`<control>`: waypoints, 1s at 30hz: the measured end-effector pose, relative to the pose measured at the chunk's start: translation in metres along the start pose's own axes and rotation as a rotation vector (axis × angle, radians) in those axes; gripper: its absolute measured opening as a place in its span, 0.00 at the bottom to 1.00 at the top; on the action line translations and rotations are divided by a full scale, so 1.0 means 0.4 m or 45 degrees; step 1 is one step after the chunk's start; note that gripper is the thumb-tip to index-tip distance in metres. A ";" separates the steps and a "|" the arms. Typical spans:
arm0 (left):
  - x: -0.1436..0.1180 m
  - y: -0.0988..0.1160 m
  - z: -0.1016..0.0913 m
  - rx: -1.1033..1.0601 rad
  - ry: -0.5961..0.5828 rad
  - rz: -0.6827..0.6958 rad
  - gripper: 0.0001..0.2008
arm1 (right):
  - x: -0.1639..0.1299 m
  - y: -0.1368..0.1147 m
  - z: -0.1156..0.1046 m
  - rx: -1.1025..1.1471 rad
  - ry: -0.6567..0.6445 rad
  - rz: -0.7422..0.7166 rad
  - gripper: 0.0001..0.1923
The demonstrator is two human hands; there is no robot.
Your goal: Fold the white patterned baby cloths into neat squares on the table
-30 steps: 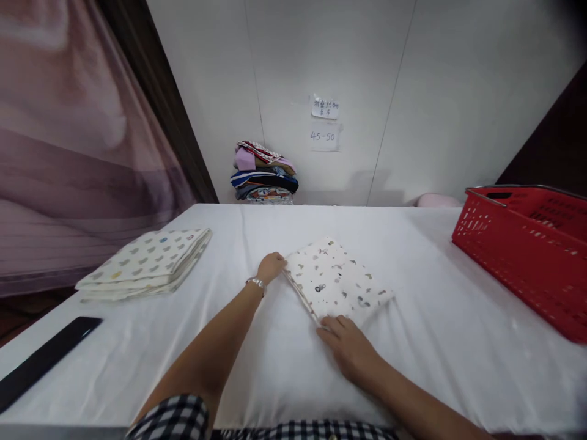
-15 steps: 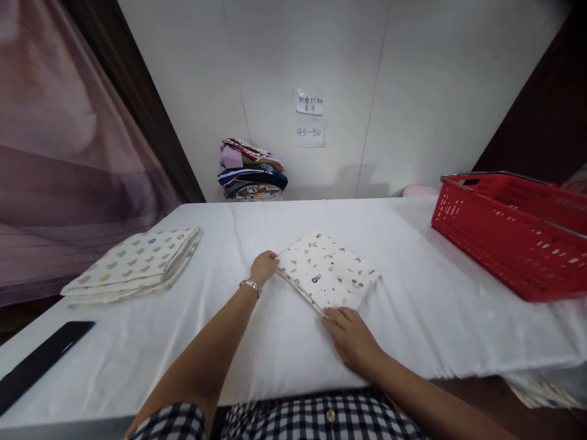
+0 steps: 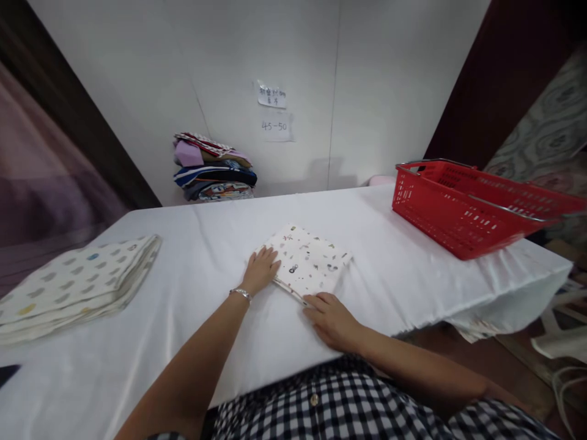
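Note:
A small folded white cloth with little dark prints (image 3: 312, 263) lies flat on the white-covered table (image 3: 403, 275). My left hand (image 3: 260, 270) rests with fingers spread on the cloth's left corner. My right hand (image 3: 331, 318) lies flat on the table at the cloth's near corner, fingertips touching its edge. Neither hand grips anything. A bracelet sits on my left wrist.
A larger folded patterned cloth stack (image 3: 73, 286) lies at the table's left. A red plastic basket (image 3: 472, 205) stands at the right end. A pile of coloured folded clothes (image 3: 213, 168) sits by the back wall under paper notes (image 3: 274, 111). The table's right edge drops to the floor.
The view has swung to the right, showing the table's right end and floor. My left hand opened from a curled hold at the cloth's corner to lying flat on it.

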State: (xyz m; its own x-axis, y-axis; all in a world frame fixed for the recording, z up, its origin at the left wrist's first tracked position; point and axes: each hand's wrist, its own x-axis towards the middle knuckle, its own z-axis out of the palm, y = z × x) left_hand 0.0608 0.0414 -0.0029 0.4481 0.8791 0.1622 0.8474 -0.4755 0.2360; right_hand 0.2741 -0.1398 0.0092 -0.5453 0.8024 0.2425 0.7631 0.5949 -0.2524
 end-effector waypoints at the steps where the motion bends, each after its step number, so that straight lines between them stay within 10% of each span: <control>1: 0.002 -0.001 -0.001 -0.006 -0.002 0.003 0.21 | -0.001 0.001 -0.002 0.014 -0.008 -0.002 0.21; 9: 0.018 -0.021 -0.012 -0.118 0.047 -0.094 0.20 | -0.030 0.032 -0.002 0.073 0.078 -0.036 0.24; 18: 0.031 -0.082 -0.025 -0.359 0.176 -0.427 0.19 | -0.005 0.227 0.014 0.457 0.419 0.933 0.28; 30: -0.011 -0.095 -0.041 -0.428 0.167 -0.750 0.23 | 0.199 0.414 -0.018 0.389 0.428 0.809 0.27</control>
State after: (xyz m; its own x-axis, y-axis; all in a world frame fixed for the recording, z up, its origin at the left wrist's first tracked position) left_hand 0.0219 0.0550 0.0032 -0.1160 0.9929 0.0252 0.7953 0.0777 0.6012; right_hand 0.3594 0.0223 -0.0063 0.1362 0.9650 0.2239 0.7381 0.0519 -0.6727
